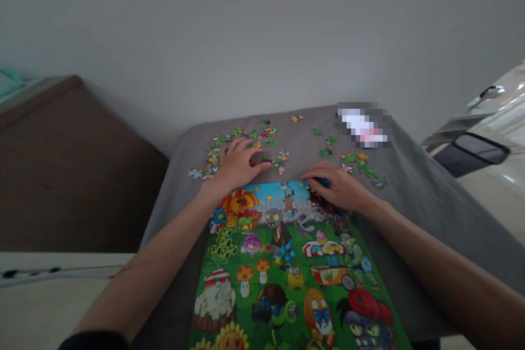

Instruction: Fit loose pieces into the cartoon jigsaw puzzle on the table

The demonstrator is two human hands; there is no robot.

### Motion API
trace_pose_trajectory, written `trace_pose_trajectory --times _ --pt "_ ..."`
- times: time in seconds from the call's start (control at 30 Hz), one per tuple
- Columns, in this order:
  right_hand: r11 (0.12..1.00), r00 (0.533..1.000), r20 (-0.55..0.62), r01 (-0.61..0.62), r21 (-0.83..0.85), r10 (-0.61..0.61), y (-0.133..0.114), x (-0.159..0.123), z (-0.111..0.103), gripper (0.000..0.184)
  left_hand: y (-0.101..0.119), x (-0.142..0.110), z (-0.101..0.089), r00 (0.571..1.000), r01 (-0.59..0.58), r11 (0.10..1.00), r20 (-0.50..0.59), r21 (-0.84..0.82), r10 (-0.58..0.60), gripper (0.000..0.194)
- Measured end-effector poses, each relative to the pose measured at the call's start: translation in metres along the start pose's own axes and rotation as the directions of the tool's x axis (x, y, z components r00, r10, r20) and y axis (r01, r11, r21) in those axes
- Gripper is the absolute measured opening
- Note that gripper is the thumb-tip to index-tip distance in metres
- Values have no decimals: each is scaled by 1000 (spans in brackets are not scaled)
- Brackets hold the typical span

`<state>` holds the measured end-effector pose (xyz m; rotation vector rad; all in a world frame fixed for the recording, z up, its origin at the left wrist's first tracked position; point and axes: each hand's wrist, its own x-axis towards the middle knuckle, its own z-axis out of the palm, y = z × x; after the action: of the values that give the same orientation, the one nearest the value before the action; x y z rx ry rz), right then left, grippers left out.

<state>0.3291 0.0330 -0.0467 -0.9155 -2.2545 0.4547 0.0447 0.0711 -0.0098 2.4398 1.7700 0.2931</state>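
A colourful cartoon jigsaw puzzle [262,262] lies on the grey cloth, with blue sky along its far edge and a green lawn nearer me. My left hand [238,167] is open beyond its far left corner, fingers spread above loose jigsaw pieces [213,156]. Over the far right corner, my right hand [336,186] has its fingers curled and pinched. A small dark blue bit, apparently a puzzle piece [324,181], shows between thumb and fingers. The hand hides that corner of the picture.
More loose pieces [363,167] lie beyond my right hand, and others [268,126] spread toward the back. A blurred-out bright object [363,127] rests at the far right of the grey cloth [426,202]. A brown wooden cabinet [82,164] stands left; a pale wall rises behind.
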Motion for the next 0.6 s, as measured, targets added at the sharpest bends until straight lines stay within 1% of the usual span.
trace_pose_trajectory --times 0.07,0.13,0.2,0.27,0.37,0.43,0.53,0.6 --pt "1000 1000 -10 -1 -5 1 3 0 -1 22 8 10 3 998 -54 999 36 1 54 40" --pt "1000 1000 -19 13 -14 -13 5 0 -3 22 10 15 5 996 -69 998 54 -2 69 36" --pt "999 999 -26 26 -19 -26 7 0 -5 22 7 15 4 995 -78 997 61 -3 79 36" --pt "999 999 -31 30 -20 -30 10 -1 -6 22 1 9 -1 993 -94 996 64 -8 94 36" --pt "999 999 -37 22 -24 -23 12 -2 -7 23 -3 -12 -13 987 -157 984 29 -80 160 32" --pt "999 999 -35 14 -31 -15 12 -2 -8 23 2 -34 -22 973 -227 959 4 -168 231 32" --pt "999 1000 -22 7 -45 -8 10 -2 -10 23 19 -70 -29 931 -331 906 69 -263 359 33" --pt "998 1000 -11 13 -56 -14 8 -2 -11 24 31 -87 -29 898 -370 884 136 -284 419 31"
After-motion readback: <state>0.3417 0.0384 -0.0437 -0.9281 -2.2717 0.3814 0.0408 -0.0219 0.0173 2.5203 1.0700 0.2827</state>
